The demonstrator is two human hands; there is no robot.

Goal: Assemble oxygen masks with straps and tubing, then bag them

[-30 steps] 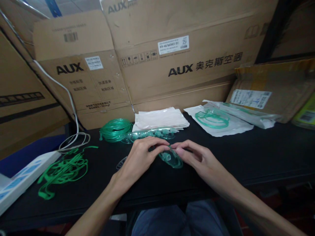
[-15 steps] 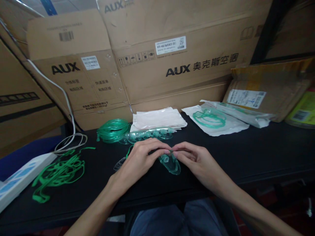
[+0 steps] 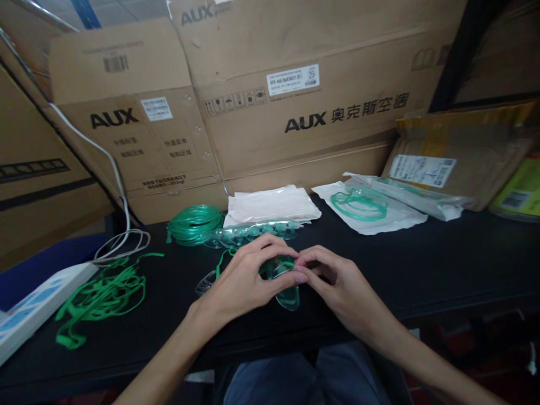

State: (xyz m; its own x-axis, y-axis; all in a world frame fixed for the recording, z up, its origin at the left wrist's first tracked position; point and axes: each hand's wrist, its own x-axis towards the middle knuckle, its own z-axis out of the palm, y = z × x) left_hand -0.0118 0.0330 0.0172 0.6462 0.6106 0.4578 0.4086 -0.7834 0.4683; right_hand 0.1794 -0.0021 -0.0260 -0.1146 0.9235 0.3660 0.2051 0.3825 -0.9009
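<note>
Both hands meet over the front middle of the black table point(image 3: 442, 264) and grip a clear green plastic mask point(image 3: 287, 295). My left hand point(image 3: 247, 278) wraps its fingers round the mask's left side, thumb in front. My right hand point(image 3: 333, 287) pinches the mask's right edge with its fingertips. A thin green strap point(image 3: 220, 263) runs from the mask out past my left hand. Most of the mask is hidden by my fingers.
A row of clear green masks point(image 3: 253, 230) and a coil of green tubing point(image 3: 194, 223) lie behind my hands, with white pouches point(image 3: 274, 205). Packed sets point(image 3: 371, 208) lie at the right. Loose green straps point(image 3: 101, 295) and a white power strip point(image 3: 29, 309) sit left. Cardboard boxes point(image 3: 304, 95) wall the back.
My hands have turned the mask and drawn it a little nearer; my left hand's fingers have closed further round it, so less of the mask shows.
</note>
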